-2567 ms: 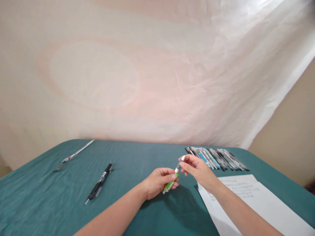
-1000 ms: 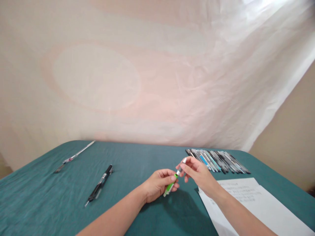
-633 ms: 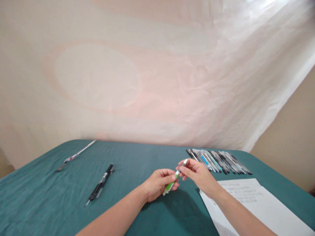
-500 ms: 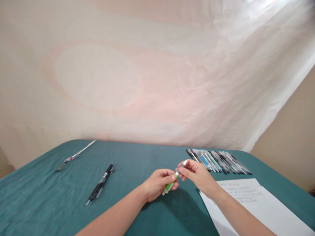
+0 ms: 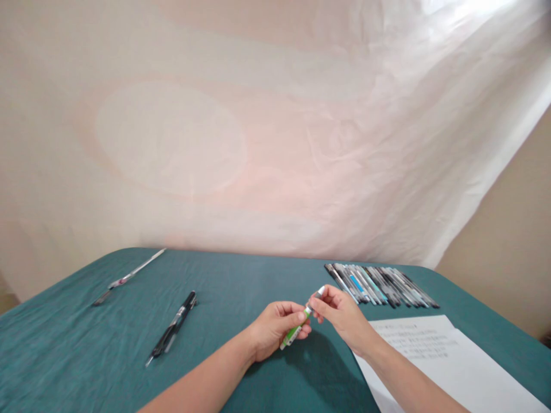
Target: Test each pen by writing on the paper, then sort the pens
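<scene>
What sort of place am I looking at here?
It looks like a makeshift indoor desk space, though I can't tell which room: a teal cloth covers the table, with pens in a row, written paper and a pale sheet behind.

Glare whitens the backdrop (image 5: 275, 132) at upper right — soft shadow on the tablecloth (image 5: 241, 275), writing (image 5: 411, 343) blurred.

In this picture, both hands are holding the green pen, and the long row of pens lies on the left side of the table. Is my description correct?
Not quite: the row of pens lies on the right side of the table, as the head view shows. The left hand and right hand do both hold the green pen.
</scene>
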`<state>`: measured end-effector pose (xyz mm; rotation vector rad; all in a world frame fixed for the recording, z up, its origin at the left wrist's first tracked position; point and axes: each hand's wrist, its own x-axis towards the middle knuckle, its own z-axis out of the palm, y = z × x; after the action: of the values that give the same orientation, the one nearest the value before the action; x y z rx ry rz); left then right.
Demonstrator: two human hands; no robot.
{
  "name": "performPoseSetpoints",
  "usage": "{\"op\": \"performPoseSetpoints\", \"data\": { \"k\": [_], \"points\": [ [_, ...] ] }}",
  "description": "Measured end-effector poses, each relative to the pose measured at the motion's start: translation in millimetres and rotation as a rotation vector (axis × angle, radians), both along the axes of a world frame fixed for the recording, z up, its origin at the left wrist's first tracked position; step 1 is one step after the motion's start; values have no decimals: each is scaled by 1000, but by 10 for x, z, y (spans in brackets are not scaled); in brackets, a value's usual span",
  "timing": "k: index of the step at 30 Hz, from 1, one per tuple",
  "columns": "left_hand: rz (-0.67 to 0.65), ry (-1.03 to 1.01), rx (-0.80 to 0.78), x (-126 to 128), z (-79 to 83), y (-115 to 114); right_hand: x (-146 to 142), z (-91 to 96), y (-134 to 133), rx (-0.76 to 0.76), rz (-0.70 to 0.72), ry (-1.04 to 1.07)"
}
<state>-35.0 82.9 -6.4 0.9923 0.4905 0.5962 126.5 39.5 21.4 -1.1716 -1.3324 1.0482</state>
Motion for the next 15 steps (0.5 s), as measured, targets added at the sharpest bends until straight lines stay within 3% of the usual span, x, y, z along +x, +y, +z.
{"op": "performPoseSetpoints", "data": {
  "k": [6, 15],
  "points": [
    [21, 3, 17, 12, 29, -21, -28, -23, 1, 20, -103, -50],
    [-64, -63, -37, 20, 51, -50, 75, 154, -11, 54, -71, -128]
  ]
}}
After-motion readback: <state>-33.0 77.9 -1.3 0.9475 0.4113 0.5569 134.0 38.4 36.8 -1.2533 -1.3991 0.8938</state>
